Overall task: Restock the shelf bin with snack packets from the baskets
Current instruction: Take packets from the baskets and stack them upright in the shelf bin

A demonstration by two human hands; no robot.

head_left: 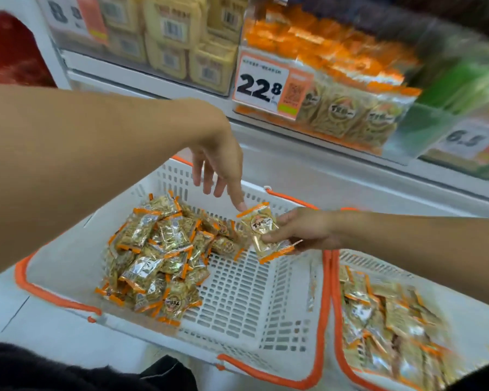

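A white basket (pixel 237 311) with orange handles sits in front of me, with a heap of gold-and-orange snack packets (pixel 156 255) in its left half. My right hand (pixel 302 231) grips a small stack of snack packets (pixel 266 235) above the basket's far right side. My left hand (pixel 220 165) hovers over the basket with fingers spread, its index fingertip touching the top edge of the held packets. The clear shelf bin (pixel 350 108) with the same packets stands above, behind a 22.8 price tag (pixel 261 86).
A second white basket (pixel 477 334) with more packets (pixel 387 320) stands at the right, touching the first. Neighbouring bins hold yellow packs (pixel 181 40) on the left and green packs (pixel 458 88) on the right. A white shelf ledge (pixel 350 176) runs behind the baskets.
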